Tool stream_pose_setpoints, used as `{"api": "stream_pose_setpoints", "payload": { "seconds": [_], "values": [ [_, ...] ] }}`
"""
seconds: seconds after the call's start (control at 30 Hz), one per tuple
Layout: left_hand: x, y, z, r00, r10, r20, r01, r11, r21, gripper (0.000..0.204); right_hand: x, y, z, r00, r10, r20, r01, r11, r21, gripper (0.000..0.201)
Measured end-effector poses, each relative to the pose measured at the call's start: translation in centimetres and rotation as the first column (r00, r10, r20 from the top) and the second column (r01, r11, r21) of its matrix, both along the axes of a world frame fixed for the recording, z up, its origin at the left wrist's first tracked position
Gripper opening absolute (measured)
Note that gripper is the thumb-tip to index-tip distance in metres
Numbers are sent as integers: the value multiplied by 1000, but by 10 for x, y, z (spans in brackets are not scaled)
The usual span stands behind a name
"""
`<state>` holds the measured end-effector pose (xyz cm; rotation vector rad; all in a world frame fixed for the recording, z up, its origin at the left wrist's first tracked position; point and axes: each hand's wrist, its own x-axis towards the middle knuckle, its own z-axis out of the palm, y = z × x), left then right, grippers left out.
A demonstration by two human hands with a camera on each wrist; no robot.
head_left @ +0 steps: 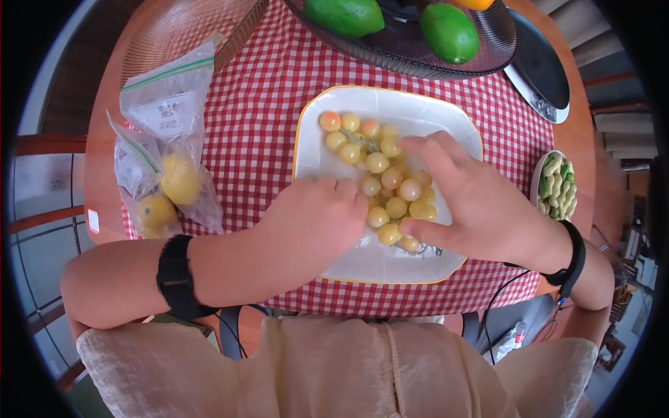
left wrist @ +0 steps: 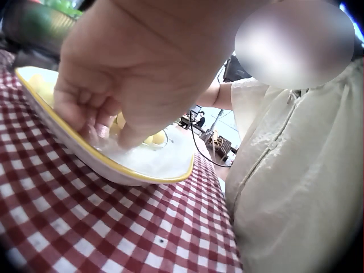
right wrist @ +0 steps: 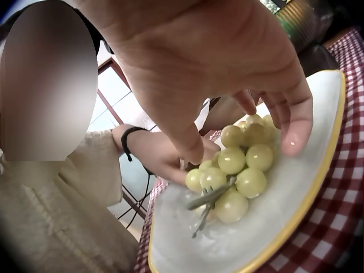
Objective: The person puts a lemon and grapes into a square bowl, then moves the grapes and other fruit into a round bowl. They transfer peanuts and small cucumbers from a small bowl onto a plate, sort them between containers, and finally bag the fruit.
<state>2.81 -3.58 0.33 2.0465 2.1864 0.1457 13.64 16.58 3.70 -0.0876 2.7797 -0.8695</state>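
Note:
A bunch of yellow-green artificial-looking grapes (head_left: 390,188), a few tinged orange, lies on a white plate (head_left: 298,150) with a yellow rim. Its green stem (right wrist: 209,199) shows in the right wrist view. My left hand (head_left: 313,217) curls its fingers at the bunch's left side; in the left wrist view, grapes show between thumb and fingers, the grip partly hidden. Over the bunch's right side spreads my right hand (head_left: 481,202), thumb by the lower grapes and fingers near the upper ones. Its fingers (right wrist: 296,133) reach down past the grapes without curling round them.
Zip bags (head_left: 167,118) holding yellow fruits (head_left: 181,179) lie left of the plate on a red checked cloth (head_left: 244,139). Behind stands a dark glass bowl (head_left: 390,59) with green fruits (head_left: 449,33). A small bowl of pods (head_left: 556,188) sits at right. A clear ribbed bowl (head_left: 167,42) is far left.

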Motion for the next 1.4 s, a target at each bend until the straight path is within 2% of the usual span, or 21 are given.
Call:
{"api": "stream_pose_setpoints", "payload": {
  "seconds": [0.07, 0.2, 0.27, 0.3, 0.37, 0.4, 0.47, 0.57, 0.6, 0.67, 0.7, 0.77, 0.8, 0.87, 0.9, 0.97, 1.0, 1.07, 1.2, 1.27, 1.4],
  "values": [
    [0, 7, 2, 968, 55, 243, 3, 973, -231, 22, 1, -2, -6, 998, -16, 62, 22, 996, -91, 68],
    [-1, 18, 1, 859, 242, 452, -97, 942, -321, 26, 3, 1, -15, 983, -111, 146, 138, 972, -189, 74],
    [0, 22, 4, 547, 561, 622, -220, 813, -539, 29, 4, 3, -16, 978, -144, 150, 176, 958, -228, 72],
    [1, 24, 3, 551, 559, 620, -218, 813, -540, 29, 4, 4, -16, 973, -171, 154, 207, 942, -264, 69],
    [3, 28, 1, -120, 775, 620, -120, 609, -784, 34, 5, 6, -19, 974, -182, 133, 214, 933, -289, 65],
    [3, 27, 1, -116, 777, 618, -120, 607, -786, 34, 5, 6, -21, 975, -188, 115, 215, 926, -311, 62],
    [3, 26, 2, -425, 767, 480, 19, 538, -843, 38, 5, 10, -26, 977, -180, 118, 209, 927, -312, 58],
    [7, 33, 32, -515, 723, 460, 137, 599, -789, 38, 4, 12, -26, 977, -166, 131, 199, 931, -306, 53],
    [10, 36, 38, -513, 725, 460, 138, 598, -790, 38, 4, 13, -26, 977, -159, 139, 194, 934, -300, 50],
    [17, 44, 45, -541, 516, 664, -2, 788, -615, 38, 6, 16, -32, 989, -133, 71, 148, 941, -304, 49],
    [18, 48, 41, -544, 515, 663, -5, 788, -616, 38, 6, 16, -34, 995, -104, 1, 99, 947, -304, 48],
    [13, 57, 28, -415, 476, 775, -53, 838, -543, 38, 4, 17, -30, 991, -114, 71, 132, 924, -358, 47],
    [9, 58, 28, -417, 476, 774, -54, 837, -544, 38, 3, 17, -28, 982, -128, 142, 176, 897, -406, 46],
    [1, 57, 27, -259, 552, 793, -50, 812, -582, 33, 2, 17, -26, 976, -137, 171, 195, 897, -397, 45],
    [0, 54, 29, -257, 554, 792, -48, 811, -583, 33, 2, 18, -25, 969, -148, 198, 216, 896, -388, 44],
    [-3, 47, 32, 129, 531, 837, -217, 839, -499, 22, 2, 19, -23, 975, -123, 184, 182, 921, -346, 42],
    [-6, 41, 29, 130, 532, 837, -217, 839, -499, 22, 2, 19, -22, 981, -94, 172, 143, 944, -298, 40],
    [-10, 30, 17, 701, 207, 683, -239, 970, -48, 12, 5, 17, -22, 981, -94, 167, 147, 930, -338, 39],
    [-2, 20, 14, 680, 355, 642, -289, 934, -209, 17, 6, 17, -18, 978, -101, 182, 162, 919, -360, 35],
    [1, 21, 10, 584, 414, 698, -294, 910, -293, 20, 6, 15, -19, 976, -115, 185, 176, 916, -361, 35],
    [-3, 22, 15, 575, 426, 698, -307, 904, -298, 21, 5, 14, -12, 973, -157, 167, 199, 941, -273, 34]
  ]
}}
